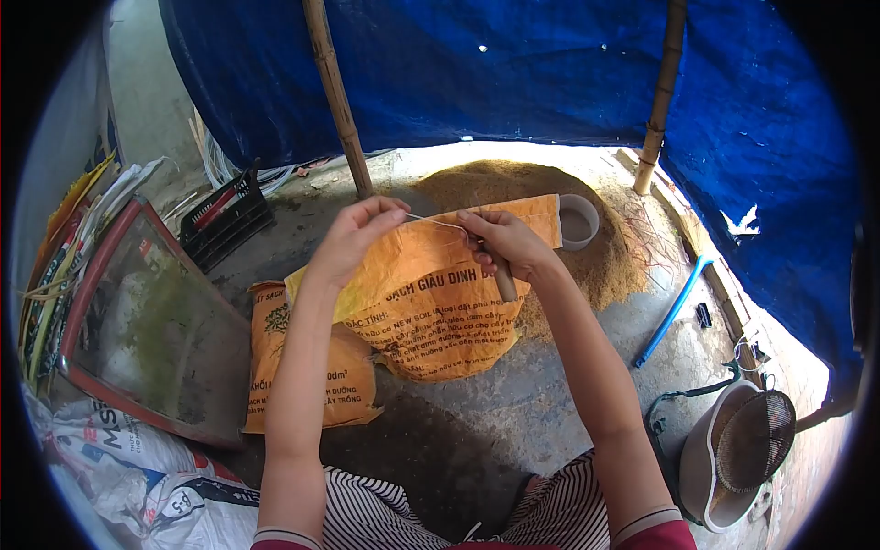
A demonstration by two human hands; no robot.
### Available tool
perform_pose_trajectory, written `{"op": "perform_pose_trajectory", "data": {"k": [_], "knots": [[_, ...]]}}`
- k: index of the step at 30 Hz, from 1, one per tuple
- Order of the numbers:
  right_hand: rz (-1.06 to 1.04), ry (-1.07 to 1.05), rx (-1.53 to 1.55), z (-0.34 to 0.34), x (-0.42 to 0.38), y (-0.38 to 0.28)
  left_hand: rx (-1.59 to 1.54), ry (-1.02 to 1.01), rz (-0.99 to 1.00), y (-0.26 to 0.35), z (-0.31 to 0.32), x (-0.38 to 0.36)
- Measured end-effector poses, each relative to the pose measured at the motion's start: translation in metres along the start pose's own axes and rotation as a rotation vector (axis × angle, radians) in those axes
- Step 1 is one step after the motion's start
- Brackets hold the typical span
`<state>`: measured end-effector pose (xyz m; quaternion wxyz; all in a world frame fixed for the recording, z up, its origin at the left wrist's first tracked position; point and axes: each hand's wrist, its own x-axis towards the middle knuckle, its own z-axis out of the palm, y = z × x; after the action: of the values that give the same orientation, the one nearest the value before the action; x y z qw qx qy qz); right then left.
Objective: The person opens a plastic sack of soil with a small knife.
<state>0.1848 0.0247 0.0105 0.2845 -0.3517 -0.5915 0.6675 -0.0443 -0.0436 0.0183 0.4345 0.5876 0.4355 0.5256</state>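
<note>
Orange sack (449, 344) bulging, contents hidden; left grip (353, 238) pinching string (433, 220); right grip (515, 244) clasping handle (505, 280).

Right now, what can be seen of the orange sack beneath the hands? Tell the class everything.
The sack is orange and creased, apparently woven plastic, with dark print including NEW SOIL. Its lower part bulges as if filled; its upper end is flattened into a plainer, yellowish strip. It rests in front of a brown heap. The left hand and right hand are over its top; contact is unclear.

Creased plastic sack (449, 319), matt wooden-looking handle (505, 280), glossy tarpaulin (513, 82)
</note>
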Motion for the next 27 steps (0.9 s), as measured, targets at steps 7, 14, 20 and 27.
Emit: {"op": "perform_pose_trajectory", "data": {"k": [7, 14, 20, 27], "knots": [[-0.458, 0.306, -0.367, 0.01, -0.001, 0.0, -0.338, 0.106, 0.236, 0.072, -0.033, -0.037], [-0.711, 0.011, -0.542, 0.057, 0.004, -0.001, -0.43, 0.028, 0.376, 0.107, -0.038, -0.07], [-0.408, 0.038, -0.27, 0.024, -0.032, -0.052, -1.094, 0.003, 0.374, 0.096, -0.111, -0.082], [-0.546, -0.016, 0.081, -0.022, -0.094, -0.095, -0.388, 0.597, 0.081, 0.043, -0.117, -0.042]]}}
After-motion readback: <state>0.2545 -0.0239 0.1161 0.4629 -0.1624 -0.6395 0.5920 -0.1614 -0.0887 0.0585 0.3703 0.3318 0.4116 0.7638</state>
